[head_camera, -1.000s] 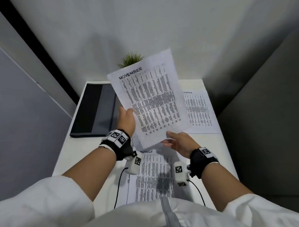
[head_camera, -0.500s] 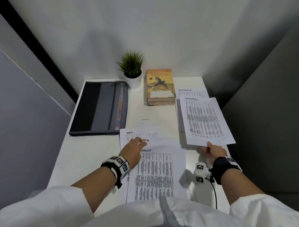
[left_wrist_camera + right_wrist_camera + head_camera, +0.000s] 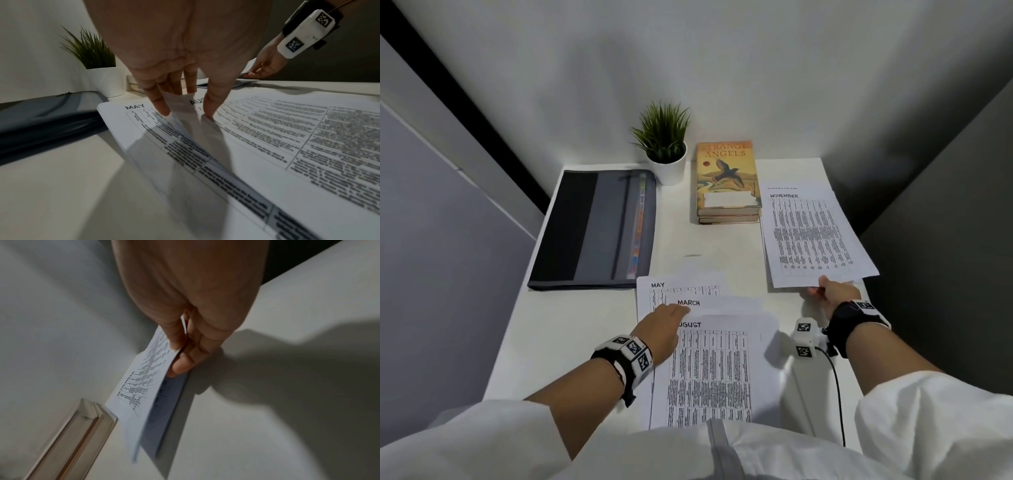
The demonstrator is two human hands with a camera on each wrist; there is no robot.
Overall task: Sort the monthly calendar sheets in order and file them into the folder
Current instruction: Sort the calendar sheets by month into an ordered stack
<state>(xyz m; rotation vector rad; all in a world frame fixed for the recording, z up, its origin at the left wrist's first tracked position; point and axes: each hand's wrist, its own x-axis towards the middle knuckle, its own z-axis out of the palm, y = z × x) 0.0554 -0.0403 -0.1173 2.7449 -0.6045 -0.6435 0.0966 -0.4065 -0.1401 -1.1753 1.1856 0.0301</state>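
The NOVEMBER sheet (image 3: 811, 236) (image 3: 144, 382) hangs low over the table's right side, above another sheet (image 3: 780, 187) (image 3: 168, 402) whose top edge shows. My right hand (image 3: 825, 291) (image 3: 179, 353) pinches its near edge, thumb on top and fingers beneath. Near me lies a fanned stack: MAY (image 3: 657, 285) (image 3: 134, 107), MARCH (image 3: 688, 303), and the AUGUST sheet (image 3: 709, 370) (image 3: 287, 138) on top. My left hand (image 3: 667, 318) (image 3: 185, 112) pinches the AUGUST sheet's top left corner, which bulges up between fingers and thumb. The grey folder (image 3: 592, 226) (image 3: 41, 116) lies shut at the left.
A potted plant (image 3: 664, 147) stands at the back of the white table (image 3: 558, 335), with two stacked books (image 3: 727, 181) (image 3: 82, 426) beside it, just left of the NOVEMBER sheet. Walls close in on the left, back and right.
The NOVEMBER sheet, held up in both hands, went right and down over the right-hand sheet in my right hand alone. My left hand let go and dropped onto the stack.
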